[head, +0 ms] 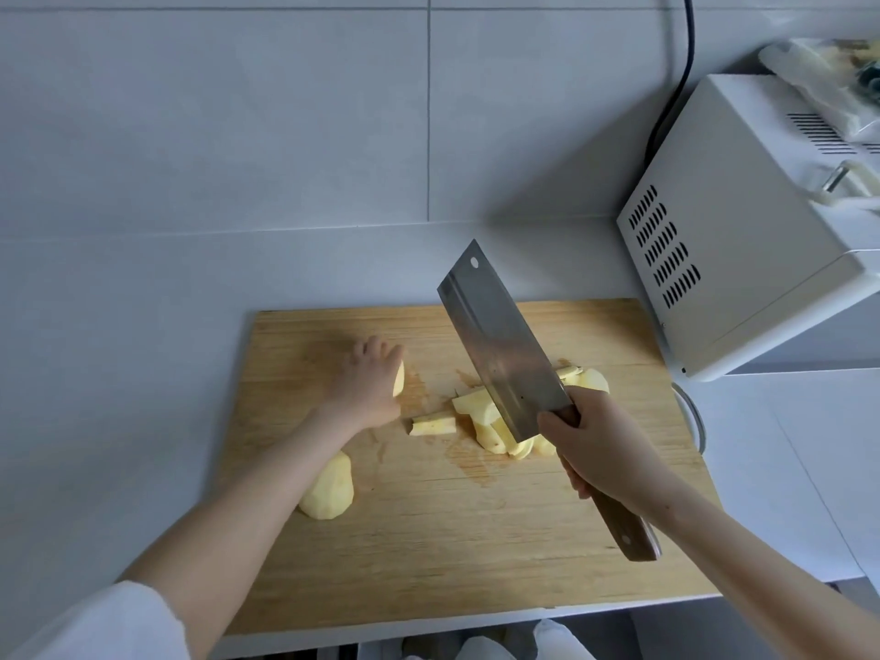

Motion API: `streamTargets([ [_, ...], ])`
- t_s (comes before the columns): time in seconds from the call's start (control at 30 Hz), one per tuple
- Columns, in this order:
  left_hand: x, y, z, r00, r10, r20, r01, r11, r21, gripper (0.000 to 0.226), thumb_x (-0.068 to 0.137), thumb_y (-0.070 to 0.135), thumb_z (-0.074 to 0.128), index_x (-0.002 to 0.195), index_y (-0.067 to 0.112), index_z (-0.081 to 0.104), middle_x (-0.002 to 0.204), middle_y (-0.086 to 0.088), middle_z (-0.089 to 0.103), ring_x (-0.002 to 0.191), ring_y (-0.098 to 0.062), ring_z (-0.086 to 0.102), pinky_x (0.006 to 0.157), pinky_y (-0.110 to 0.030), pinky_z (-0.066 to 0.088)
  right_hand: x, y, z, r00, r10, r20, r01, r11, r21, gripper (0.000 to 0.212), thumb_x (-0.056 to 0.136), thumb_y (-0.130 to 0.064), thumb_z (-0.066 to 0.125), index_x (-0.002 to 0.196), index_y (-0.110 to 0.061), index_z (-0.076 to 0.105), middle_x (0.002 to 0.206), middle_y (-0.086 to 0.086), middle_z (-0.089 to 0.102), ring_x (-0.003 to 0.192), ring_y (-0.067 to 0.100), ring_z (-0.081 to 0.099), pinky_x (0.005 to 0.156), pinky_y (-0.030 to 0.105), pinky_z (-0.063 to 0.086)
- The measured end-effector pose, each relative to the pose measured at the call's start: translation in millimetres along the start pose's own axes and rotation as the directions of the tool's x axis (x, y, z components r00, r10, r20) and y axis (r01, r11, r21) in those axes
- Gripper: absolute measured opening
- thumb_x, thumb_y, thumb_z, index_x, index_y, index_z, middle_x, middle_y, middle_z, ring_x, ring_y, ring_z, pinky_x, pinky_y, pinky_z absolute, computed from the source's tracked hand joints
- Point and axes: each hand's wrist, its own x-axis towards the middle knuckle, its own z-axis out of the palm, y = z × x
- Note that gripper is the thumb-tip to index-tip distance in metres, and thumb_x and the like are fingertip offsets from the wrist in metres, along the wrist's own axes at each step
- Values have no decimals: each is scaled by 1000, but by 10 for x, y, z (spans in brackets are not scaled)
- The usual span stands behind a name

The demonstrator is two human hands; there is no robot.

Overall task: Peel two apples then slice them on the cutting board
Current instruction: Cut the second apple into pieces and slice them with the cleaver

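Holding apple piece (399, 379) with left hand (364, 390) near cutting board (428, 540) centre; gripping cleaver (500, 345) with right hand (597, 450), above slices (485, 421).

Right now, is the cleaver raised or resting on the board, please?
Raised: the right hand holds the cleaver tilted, tip above the cutting board. Heel touching apple slices: cannot tell.

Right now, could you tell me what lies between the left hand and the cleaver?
In the head view, one loose apple wedge lies on the cutting board between the left hand and the cleaver.
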Motion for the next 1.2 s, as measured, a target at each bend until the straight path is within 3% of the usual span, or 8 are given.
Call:
streamTargets([
  [0.07, -83, 52, 4, 997, 79, -13, -78, 995, 58, 66, 80, 22, 62, 140, 21, 37, 148, -12, 23, 140, -33, 14, 115, -51, 8, -16, 45, -44, 1000, 5, -17, -5, 1000, 7, 17, 92, -14, 45, 80, -7, 54, 49, 6, 54, 33, 10, 47, 39, 23, 45],
  [0.2, -258, 341, 105, 948, 284, -144, -275, 958, 76, 40, 91, 35, 56, 128, 21, 53, 129, 1, 50, 123, -17, 41, 107, -32, 29, -31, 85, -95, 998, 9, -55, -8, 1000, 23, 20, 92, -14, 46, 75, -6, 53, 47, 6, 53, 32, 9, 47, 38, 21, 43],
  [0.37, -257, 540, 247, 994, 107, 38, -101, 986, -134, 31, 89, 20, 62, 115, 7, 54, 111, -5, 58, 102, -22, 56, 81, -26, 45, -37, 103, -103, 999, -17, -37, 17, 1000, 7, 21, 93, -18, 47, 74, -11, 53, 50, 6, 55, 32, 8, 48, 39, 21, 43],
  [0.53, -414, 548, 233, 995, 36, 88, -17, 978, -209, 7, 86, 12, 61, 89, 10, 54, 86, -2, 54, 74, -14, 48, 59, -20, 33, -37, 101, -78, 999, -53, -3, 53, 998, -19, 21, 94, -20, 48, 76, -11, 54, 51, 7, 56, 33, 8, 49, 40, 21, 45],
  [0.77, -1349, 67, -201, 975, -62, 213, 155, 875, -458, 27, 80, 25, 74, 104, 23, 61, 91, 16, 56, 82, -2, 55, 68, -15, 42, -4, -25, 27, 984, -169, 52, 172, 982, -79, 19, 95, -20, 49, 79, -12, 57, 51, 7, 59, 33, 9, 52, 36, 19, 44],
  [0.97, -2443, -501, -52, 838, -231, 495, 460, 787, -412, 25, 78, 21, 77, 82, 28, 54, 74, 13, 54, 62, 1, 48, 54, -11, 34, 67, -259, 285, 945, -282, 165, 296, 952, -71, 18, 92, -12, 49, 75, -8, 55, 49, 9, 56, 32, 11, 50, 37, 23, 46],
  [1.13, -2803, -628, 154, 658, -363, 659, 557, 824, -103, 27, 82, 32, 70, 103, 17, 61, 92, 7, 54, 82, -8, 51, 58, -15, 37, 104, -373, 501, 923, -310, 227, 328, 944, -44, 18, 90, -11, 49, 73, -5, 54, 48, 9, 55, 33, 13, 50, 38, 26, 45],
  [1.2, -2748, -688, 99, 677, -457, 576, 549, 836, 19, 39, 86, 43, 65, 114, 16, 60, 103, 4, 58, 93, -11, 55, 65, -18, 40, 107, -372, 532, 921, -310, 234, 329, 943, -46, 18, 90, -11, 49, 74, -5, 54, 49, 10, 55, 34, 14, 51, 39, 26, 46],
])
